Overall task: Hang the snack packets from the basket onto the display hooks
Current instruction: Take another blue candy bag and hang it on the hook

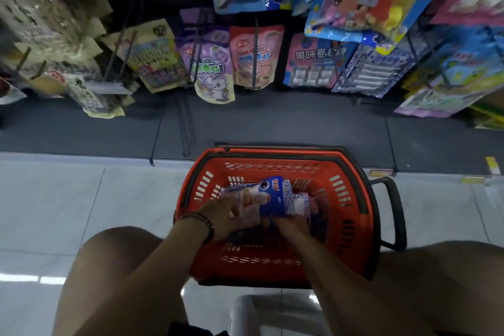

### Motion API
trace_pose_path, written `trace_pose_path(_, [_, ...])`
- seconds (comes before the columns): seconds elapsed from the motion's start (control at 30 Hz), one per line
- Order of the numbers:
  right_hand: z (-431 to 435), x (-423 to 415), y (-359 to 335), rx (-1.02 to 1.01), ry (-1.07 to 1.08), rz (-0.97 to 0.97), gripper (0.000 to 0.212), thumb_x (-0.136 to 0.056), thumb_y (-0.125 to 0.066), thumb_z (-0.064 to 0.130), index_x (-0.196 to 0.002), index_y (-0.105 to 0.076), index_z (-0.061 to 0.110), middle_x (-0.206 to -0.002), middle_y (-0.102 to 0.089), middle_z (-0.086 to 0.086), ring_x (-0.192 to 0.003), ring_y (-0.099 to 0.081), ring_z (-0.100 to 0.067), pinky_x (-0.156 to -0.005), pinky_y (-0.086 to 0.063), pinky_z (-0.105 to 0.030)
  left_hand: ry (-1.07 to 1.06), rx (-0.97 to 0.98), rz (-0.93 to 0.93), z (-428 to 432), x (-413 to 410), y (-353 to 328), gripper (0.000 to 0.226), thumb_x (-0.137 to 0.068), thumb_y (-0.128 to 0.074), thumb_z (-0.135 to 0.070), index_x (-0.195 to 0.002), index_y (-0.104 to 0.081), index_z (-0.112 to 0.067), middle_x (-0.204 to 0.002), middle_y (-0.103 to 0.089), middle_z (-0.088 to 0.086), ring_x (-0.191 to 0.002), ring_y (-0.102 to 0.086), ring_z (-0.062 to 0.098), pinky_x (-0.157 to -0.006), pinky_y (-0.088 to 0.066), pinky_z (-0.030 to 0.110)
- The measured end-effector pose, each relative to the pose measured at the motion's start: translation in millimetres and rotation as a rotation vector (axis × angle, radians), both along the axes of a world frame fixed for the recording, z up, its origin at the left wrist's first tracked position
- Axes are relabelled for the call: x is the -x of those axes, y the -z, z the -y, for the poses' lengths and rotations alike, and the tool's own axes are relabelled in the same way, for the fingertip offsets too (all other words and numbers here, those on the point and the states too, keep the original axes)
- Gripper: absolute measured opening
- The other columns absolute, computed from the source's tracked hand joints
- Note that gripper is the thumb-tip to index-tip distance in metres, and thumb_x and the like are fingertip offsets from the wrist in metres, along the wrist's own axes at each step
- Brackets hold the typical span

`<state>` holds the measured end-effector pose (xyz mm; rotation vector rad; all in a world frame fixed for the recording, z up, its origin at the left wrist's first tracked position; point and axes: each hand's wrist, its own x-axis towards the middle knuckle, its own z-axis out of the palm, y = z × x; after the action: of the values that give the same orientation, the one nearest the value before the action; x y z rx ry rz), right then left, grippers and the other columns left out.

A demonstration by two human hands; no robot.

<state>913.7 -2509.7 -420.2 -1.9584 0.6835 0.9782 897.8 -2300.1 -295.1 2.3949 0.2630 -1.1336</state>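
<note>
A red plastic basket (341, 199) stands on the floor between my knees, with several blue and white snack packets (272, 196) inside. Both my hands reach into it. My left hand (221, 218), a bead bracelet on its wrist, presses on the white packet at the left of the pile. My right hand (289, 224) grips the lower edge of the blue packet, fingers partly hidden beneath it. Display hooks (255, 54) with hanging packets fill the rack above the basket.
Pink, purple and blue packets hang on the rack's lower row (313, 63); pale bags (49, 24) hang at the left. A dark base shelf (272, 123) runs under the hooks. A white stool (245, 311) sits below me on the tiled floor (81, 199).
</note>
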Motion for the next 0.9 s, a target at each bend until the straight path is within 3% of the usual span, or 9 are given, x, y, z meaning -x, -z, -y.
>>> trace_pose_path(0.07, [-4, -1, 5, 0.024, -0.02, -0.019, 0.044, -0.094, -0.074, 0.041, -0.13, -0.07, 0.016, -0.124, -0.072, -0.009, -0.103, -0.067, -0.027, -0.089, -0.053, -0.035, -0.027, 0.025, 0.011, 1, 0, 1, 0.035, -0.098, -0.061, -0.052, -0.12, -0.065, -0.025, -0.124, -0.066, 0.0, -0.106, -0.061, 0.02, -0.091, -0.048, 0.032])
trace_pose_path(0.2, [-6, -3, 6, 0.039, -0.033, 0.028, 0.035, -0.099, -0.064, 0.04, -0.13, -0.072, 0.026, -0.122, -0.075, -0.007, -0.105, -0.07, -0.029, -0.098, -0.057, -0.044, -0.097, 0.009, 0.043, -1, 4, -1, 0.035, -0.097, -0.062, -0.053, -0.121, -0.066, -0.028, -0.122, -0.067, 0.0, -0.106, -0.062, 0.021, -0.09, -0.047, 0.031])
trace_pose_path(0.3, [2, 3, -11, -0.096, 0.062, 0.128, 0.029, -0.105, -0.058, 0.024, -0.132, -0.07, 0.022, -0.117, -0.075, -0.008, -0.103, -0.07, -0.029, -0.095, -0.059, -0.043, -0.099, -0.011, 0.085, -2, 7, -8, 0.035, -0.1, -0.059, -0.046, -0.129, -0.064, -0.026, -0.128, -0.068, 0.003, -0.115, -0.063, 0.025, -0.1, -0.05, 0.036])
trace_pose_path(0.37, [15, 8, -26, -0.205, 0.114, 0.179, 0.027, -0.107, -0.055, 0.013, -0.129, -0.07, 0.015, -0.109, -0.077, -0.012, -0.095, -0.074, -0.033, -0.087, -0.06, -0.045, -0.12, -0.018, 0.124, -3, 10, -12, 0.035, -0.101, -0.058, -0.041, -0.131, -0.062, -0.023, -0.131, -0.068, 0.007, -0.116, -0.063, 0.027, -0.098, -0.051, 0.035])
trace_pose_path(0.47, [32, 8, -61, -0.362, 0.154, 0.206, 0.021, -0.109, -0.051, 0.008, -0.113, -0.069, 0.019, -0.102, -0.076, -0.015, -0.073, -0.075, -0.023, -0.068, -0.061, -0.04, -0.246, 0.027, 0.222, -2, 21, -18, 0.057, -0.084, -0.072, -0.046, -0.134, -0.058, -0.022, -0.135, -0.064, 0.007, -0.113, -0.06, 0.024, -0.093, -0.046, 0.029])
trace_pose_path(0.6, [53, 3, -125, -0.539, 0.051, 0.258, 0.02, -0.112, -0.05, 0.02, -0.124, -0.064, 0.025, -0.108, -0.079, -0.008, -0.091, -0.077, -0.025, -0.07, -0.066, -0.04, -0.4, 0.163, 0.376, 6, 33, -38, 0.083, -0.077, -0.09, -0.033, -0.147, -0.048, -0.022, -0.141, -0.058, 0.004, -0.127, -0.058, 0.024, -0.104, -0.047, 0.031])
trace_pose_path(0.7, [64, 1, -166, -0.6, -0.043, 0.361, 0.02, -0.112, -0.051, 0.021, -0.126, -0.065, 0.025, -0.108, -0.08, -0.011, -0.094, -0.077, -0.025, -0.074, -0.065, -0.04, -0.454, 0.297, 0.411, 8, 35, -61, 0.069, -0.075, -0.094, -0.031, -0.132, -0.056, -0.021, -0.125, -0.068, -0.005, -0.116, -0.066, 0.018, -0.101, -0.054, 0.039])
trace_pose_path(0.8, [68, 2, -202, -0.591, -0.028, 0.499, 0.022, -0.111, -0.051, 0.019, -0.122, -0.07, 0.013, -0.094, -0.08, -0.006, -0.082, -0.074, -0.022, -0.064, -0.059, -0.032, -0.499, 0.407, 0.48, 13, 40, -93, 0.053, -0.073, -0.095, -0.036, -0.113, -0.065, -0.023, -0.109, -0.077, -0.01, -0.1, -0.073, 0.007, -0.086, -0.059, 0.029])
trace_pose_path(0.9, [71, -3, -230, -0.602, 0.101, 0.65, 0.026, -0.108, -0.06, 0.027, -0.108, -0.079, 0.01, -0.103, -0.082, -0.007, -0.096, -0.077, -0.027, -0.084, -0.06, -0.041, -0.56, 0.568, 0.562, 31, 50, -123, 0.043, -0.078, -0.091, -0.019, -0.113, -0.067, -0.018, -0.101, -0.08, -0.016, -0.092, -0.074, -0.003, -0.078, -0.059, 0.019])
